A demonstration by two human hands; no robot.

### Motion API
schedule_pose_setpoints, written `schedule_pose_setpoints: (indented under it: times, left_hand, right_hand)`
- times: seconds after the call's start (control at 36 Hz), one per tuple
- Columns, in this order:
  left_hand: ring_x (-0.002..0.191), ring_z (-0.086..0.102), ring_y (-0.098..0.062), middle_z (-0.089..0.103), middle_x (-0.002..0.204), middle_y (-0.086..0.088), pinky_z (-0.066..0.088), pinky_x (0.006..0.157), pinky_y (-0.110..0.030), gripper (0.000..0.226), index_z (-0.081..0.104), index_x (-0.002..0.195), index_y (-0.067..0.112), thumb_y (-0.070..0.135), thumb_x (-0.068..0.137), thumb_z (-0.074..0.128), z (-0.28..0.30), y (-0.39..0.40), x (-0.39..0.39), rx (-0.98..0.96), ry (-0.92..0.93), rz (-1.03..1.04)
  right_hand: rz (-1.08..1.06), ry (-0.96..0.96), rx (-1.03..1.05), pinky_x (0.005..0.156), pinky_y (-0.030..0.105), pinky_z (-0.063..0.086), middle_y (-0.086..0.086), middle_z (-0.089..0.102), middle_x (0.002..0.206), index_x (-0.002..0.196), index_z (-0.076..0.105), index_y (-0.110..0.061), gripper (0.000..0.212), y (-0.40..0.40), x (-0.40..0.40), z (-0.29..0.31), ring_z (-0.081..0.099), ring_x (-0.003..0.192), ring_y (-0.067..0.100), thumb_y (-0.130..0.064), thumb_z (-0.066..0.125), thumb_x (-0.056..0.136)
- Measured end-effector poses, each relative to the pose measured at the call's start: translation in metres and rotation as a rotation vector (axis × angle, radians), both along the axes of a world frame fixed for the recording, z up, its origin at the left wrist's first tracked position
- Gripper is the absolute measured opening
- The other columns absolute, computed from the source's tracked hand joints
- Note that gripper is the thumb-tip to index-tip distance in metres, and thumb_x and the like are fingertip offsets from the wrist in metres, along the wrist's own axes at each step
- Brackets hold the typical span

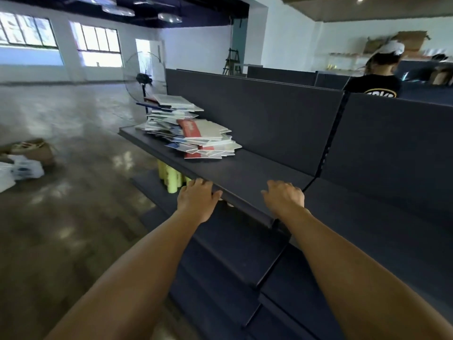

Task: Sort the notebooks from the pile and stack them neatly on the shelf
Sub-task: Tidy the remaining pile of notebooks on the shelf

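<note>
resting both hands, left hand [196,196] and right hand [284,197], on shelf [245,182] edge.

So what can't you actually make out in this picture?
- Head view: notebook pile: cover text too small and blurred; the count is hidden by overlap.
- Yellow rolls: mostly hidden under the shelf.
- Left hand and right hand: fingertips curl out of sight at the shelf's front edge.
- Person's shirt print: cut off by the partition.

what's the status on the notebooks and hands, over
Left hand and right hand resting on shelf front edge, holding nothing. Notebook pile unsorted, beyond both hands. Nothing in the way.
</note>
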State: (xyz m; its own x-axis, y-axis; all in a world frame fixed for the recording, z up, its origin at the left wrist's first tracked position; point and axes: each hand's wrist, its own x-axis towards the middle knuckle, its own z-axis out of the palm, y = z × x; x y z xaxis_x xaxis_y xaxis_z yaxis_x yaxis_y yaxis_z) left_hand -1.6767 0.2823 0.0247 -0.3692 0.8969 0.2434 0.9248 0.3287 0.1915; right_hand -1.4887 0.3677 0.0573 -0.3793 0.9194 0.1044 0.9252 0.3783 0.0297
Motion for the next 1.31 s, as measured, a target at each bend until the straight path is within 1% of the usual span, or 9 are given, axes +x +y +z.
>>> schedule_pose_setpoints:
  times: [0.36, 0.56, 0.69, 0.83, 0.92, 1.03, 1.08, 1.19, 1.31]
  left_hand:
    - [0.132, 0.038, -0.026, 0.045, 0.14, -0.006, 0.032, 0.108, -0.04, 0.049, 0.046, 0.137, 0.018, 0.048, 0.099, 0.035, 0.012, 0.055, -0.089, 0.008, 0.061, 0.067]
    - [0.128, 0.042, -0.025, 0.047, 0.138, -0.005, 0.035, 0.106, -0.039, 0.042, 0.047, 0.135, 0.021, 0.04, 0.099, 0.042, 0.033, 0.1, -0.13, 0.047, 0.106, 0.092]
    - [0.129, 0.04, -0.025, 0.045, 0.14, -0.006, 0.034, 0.106, -0.038, 0.044, 0.044, 0.138, 0.018, 0.036, 0.097, 0.046, 0.039, 0.128, -0.156, 0.046, 0.119, 0.116]
    - [0.13, 0.041, -0.024, 0.045, 0.14, -0.004, 0.035, 0.106, -0.037, 0.044, 0.043, 0.137, 0.021, 0.036, 0.096, 0.05, 0.034, 0.152, -0.179, 0.051, 0.106, 0.115]
    - [0.131, 0.039, -0.024, 0.043, 0.142, -0.003, 0.035, 0.106, -0.038, 0.046, 0.041, 0.138, 0.021, 0.036, 0.096, 0.051, 0.032, 0.166, -0.192, 0.07, 0.084, 0.087]
    - [0.129, 0.041, -0.026, 0.045, 0.139, -0.004, 0.037, 0.104, -0.04, 0.042, 0.043, 0.133, 0.021, 0.036, 0.095, 0.052, 0.032, 0.182, -0.204, 0.096, 0.05, 0.033]
    - [0.129, 0.041, -0.027, 0.045, 0.14, -0.006, 0.039, 0.104, -0.042, 0.042, 0.042, 0.133, 0.02, 0.037, 0.095, 0.053, 0.034, 0.189, -0.209, 0.1, 0.034, 0.001]
    - [0.13, 0.041, -0.028, 0.044, 0.141, -0.008, 0.037, 0.107, -0.042, 0.051, 0.036, 0.139, 0.019, 0.042, 0.096, 0.051, 0.034, 0.202, -0.221, 0.105, 0.062, -0.067]
    - [0.134, 0.037, -0.028, 0.04, 0.145, -0.008, 0.035, 0.109, -0.043, 0.06, 0.031, 0.144, 0.019, 0.049, 0.095, 0.048, 0.028, 0.208, -0.228, 0.095, 0.088, -0.126]
  right_hand:
    - [0.115, -0.024, 0.078, 0.097, 0.038, 0.037, 0.007, 0.054, 0.132, 0.131, 0.046, -0.014, 0.041, 0.075, -0.109, 0.011, 0.049, 0.121, 0.026, -0.039, 0.034, 0.101]
    - [0.16, -0.007, 0.092, 0.094, 0.036, 0.037, 0.007, 0.054, 0.131, 0.131, 0.046, -0.014, 0.039, 0.125, -0.159, 0.022, 0.049, 0.12, 0.026, -0.036, 0.034, 0.1]
    - [0.203, 0.007, 0.109, 0.094, 0.038, 0.039, 0.008, 0.053, 0.132, 0.133, 0.044, -0.015, 0.04, 0.153, -0.191, 0.028, 0.048, 0.12, 0.027, -0.038, 0.037, 0.1]
    - [0.238, -0.033, 0.099, 0.093, 0.037, 0.039, 0.008, 0.051, 0.132, 0.132, 0.043, -0.015, 0.034, 0.169, -0.224, 0.024, 0.046, 0.121, 0.027, -0.027, 0.04, 0.1]
    - [0.268, -0.045, 0.133, 0.097, 0.037, 0.037, 0.007, 0.048, 0.133, 0.133, 0.041, -0.016, 0.035, 0.176, -0.241, 0.018, 0.042, 0.125, 0.027, -0.023, 0.042, 0.099]
    - [0.323, -0.081, 0.178, 0.106, 0.04, 0.031, 0.006, 0.038, 0.143, 0.143, 0.029, -0.017, 0.047, 0.179, -0.261, 0.013, 0.035, 0.132, 0.027, -0.034, 0.039, 0.1]
    - [0.328, -0.072, 0.182, 0.108, 0.041, 0.031, 0.006, 0.035, 0.146, 0.145, 0.025, -0.017, 0.052, 0.181, -0.269, 0.012, 0.035, 0.132, 0.027, -0.04, 0.039, 0.1]
    - [0.283, -0.051, 0.157, 0.102, 0.039, 0.034, 0.004, 0.039, 0.143, 0.145, 0.026, -0.018, 0.054, 0.185, -0.282, 0.009, 0.039, 0.128, 0.026, -0.046, 0.037, 0.099]
    - [0.256, -0.041, 0.227, 0.094, 0.036, 0.037, 0.004, 0.052, 0.13, 0.135, 0.036, -0.015, 0.047, 0.187, -0.285, 0.006, 0.048, 0.118, 0.026, -0.045, 0.041, 0.099]
